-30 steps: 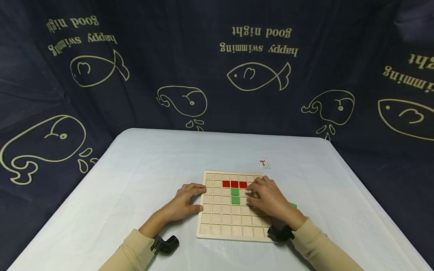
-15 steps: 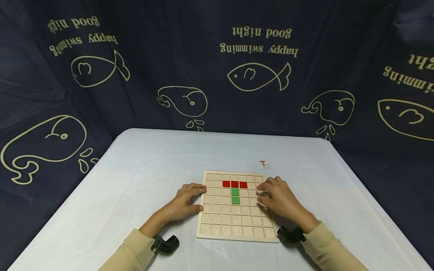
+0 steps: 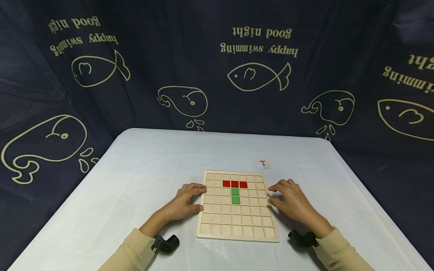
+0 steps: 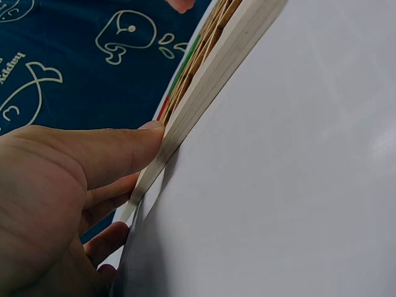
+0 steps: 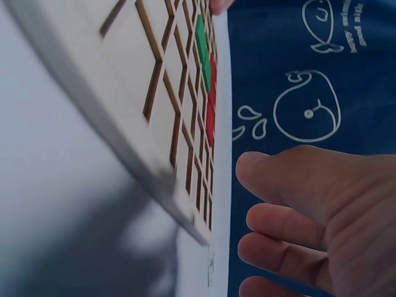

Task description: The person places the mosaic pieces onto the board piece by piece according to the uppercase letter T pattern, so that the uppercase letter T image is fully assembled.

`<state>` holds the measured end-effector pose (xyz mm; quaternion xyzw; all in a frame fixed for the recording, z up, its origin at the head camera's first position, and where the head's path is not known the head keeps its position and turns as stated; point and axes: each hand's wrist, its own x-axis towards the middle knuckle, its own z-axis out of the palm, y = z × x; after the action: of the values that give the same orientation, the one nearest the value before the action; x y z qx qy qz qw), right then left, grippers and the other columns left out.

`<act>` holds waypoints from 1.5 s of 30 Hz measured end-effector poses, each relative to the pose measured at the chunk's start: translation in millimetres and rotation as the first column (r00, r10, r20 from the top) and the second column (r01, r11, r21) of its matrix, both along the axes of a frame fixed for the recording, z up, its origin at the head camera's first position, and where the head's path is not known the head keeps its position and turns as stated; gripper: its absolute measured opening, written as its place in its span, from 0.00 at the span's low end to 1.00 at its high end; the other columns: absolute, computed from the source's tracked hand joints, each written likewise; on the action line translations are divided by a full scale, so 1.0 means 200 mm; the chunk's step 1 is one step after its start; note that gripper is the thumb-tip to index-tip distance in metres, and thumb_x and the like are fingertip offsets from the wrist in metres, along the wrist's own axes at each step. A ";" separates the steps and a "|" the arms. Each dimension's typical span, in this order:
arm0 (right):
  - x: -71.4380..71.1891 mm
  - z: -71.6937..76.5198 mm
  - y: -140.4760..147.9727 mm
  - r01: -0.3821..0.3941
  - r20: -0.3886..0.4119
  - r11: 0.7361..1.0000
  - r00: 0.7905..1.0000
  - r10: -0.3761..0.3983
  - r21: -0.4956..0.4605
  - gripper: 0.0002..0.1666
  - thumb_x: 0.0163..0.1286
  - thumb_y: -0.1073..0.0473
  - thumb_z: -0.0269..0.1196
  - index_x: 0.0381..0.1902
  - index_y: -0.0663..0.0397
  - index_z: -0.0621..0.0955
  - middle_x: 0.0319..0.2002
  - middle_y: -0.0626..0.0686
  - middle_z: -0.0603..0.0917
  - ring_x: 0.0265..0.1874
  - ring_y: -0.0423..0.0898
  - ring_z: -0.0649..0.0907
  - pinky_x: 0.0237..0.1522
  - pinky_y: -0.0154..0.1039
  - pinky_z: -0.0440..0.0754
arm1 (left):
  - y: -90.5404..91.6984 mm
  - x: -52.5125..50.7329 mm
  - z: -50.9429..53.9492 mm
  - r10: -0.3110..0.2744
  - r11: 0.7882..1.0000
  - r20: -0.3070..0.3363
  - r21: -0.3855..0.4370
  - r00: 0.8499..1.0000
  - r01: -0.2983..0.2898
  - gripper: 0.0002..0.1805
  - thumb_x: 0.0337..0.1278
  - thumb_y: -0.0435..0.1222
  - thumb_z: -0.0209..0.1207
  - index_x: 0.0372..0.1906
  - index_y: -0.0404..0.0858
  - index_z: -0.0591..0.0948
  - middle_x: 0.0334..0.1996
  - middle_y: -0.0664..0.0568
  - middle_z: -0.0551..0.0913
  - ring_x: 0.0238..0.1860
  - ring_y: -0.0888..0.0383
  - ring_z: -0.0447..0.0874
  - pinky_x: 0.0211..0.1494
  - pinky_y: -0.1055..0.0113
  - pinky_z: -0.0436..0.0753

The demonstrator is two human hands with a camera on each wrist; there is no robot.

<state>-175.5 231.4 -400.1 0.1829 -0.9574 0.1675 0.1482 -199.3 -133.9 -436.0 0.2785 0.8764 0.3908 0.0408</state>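
Note:
A square wooden grid board lies flat on the table. In its second row from the far side sit three red tiles side by side. Two green tiles run toward me from the middle red one. My left hand rests at the board's left edge, thumb and fingertips spread along it; the left wrist view has the thumb touching the edge of the wooden board. Beside the right edge hovers my right hand, fingers loosely bent, apart from the board. Nothing shows between its fingers in the right wrist view.
A small card printed with a grid and a red-and-green T lies beyond the board's far right corner. White cloth covers the table. A dark blue curtain with fish and whale drawings hangs behind it.
My right hand has drawn back rightward from over the board to beyond its right edge. A green piece seen earlier by the right wrist no longer shows. The left hand stays put.

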 end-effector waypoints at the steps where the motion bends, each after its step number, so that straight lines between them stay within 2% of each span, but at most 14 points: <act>1: 0.01 0.00 0.01 0.006 0.003 1.000 1.000 -0.006 -0.003 0.17 0.52 0.57 0.72 0.40 0.54 0.84 0.36 0.48 0.81 0.36 0.45 0.73 0.40 0.43 0.67 | 0.00 0.00 0.00 -0.001 1.000 -0.002 0.002 1.000 0.001 0.30 0.51 0.37 0.65 0.61 0.38 0.73 0.65 0.52 0.69 0.66 0.49 0.59 0.65 0.45 0.55; 9: 0.04 0.00 0.08 0.054 0.034 0.998 0.998 -0.054 0.011 0.17 0.52 0.56 0.71 0.41 0.53 0.84 0.37 0.48 0.81 0.38 0.47 0.74 0.43 0.48 0.68 | 0.00 0.00 0.00 -0.003 1.000 -0.015 0.007 1.000 0.003 0.30 0.51 0.38 0.65 0.61 0.38 0.73 0.64 0.51 0.70 0.65 0.48 0.60 0.65 0.44 0.55; 22: 0.07 -0.05 0.16 0.100 0.056 0.994 0.993 -0.103 0.054 0.18 0.49 0.56 0.73 0.39 0.54 0.84 0.35 0.48 0.81 0.36 0.46 0.74 0.41 0.47 0.68 | 0.00 0.00 0.00 -0.008 1.000 -0.015 0.006 1.000 0.008 0.30 0.50 0.38 0.66 0.61 0.37 0.73 0.64 0.51 0.70 0.66 0.48 0.60 0.66 0.43 0.54; 45: 0.10 -0.09 0.27 0.135 0.068 0.987 0.988 -0.142 0.092 0.17 0.49 0.55 0.72 0.37 0.54 0.84 0.33 0.50 0.81 0.36 0.50 0.75 0.39 0.50 0.69 | 0.00 0.00 0.00 -0.006 1.000 0.000 0.012 1.000 0.006 0.30 0.50 0.37 0.66 0.61 0.38 0.73 0.64 0.51 0.70 0.65 0.49 0.59 0.66 0.44 0.54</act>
<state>-155.1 284.8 -417.5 0.1159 -0.9790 0.1215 0.1158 -199.8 -134.3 -436.6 0.2812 0.8733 0.3958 0.0404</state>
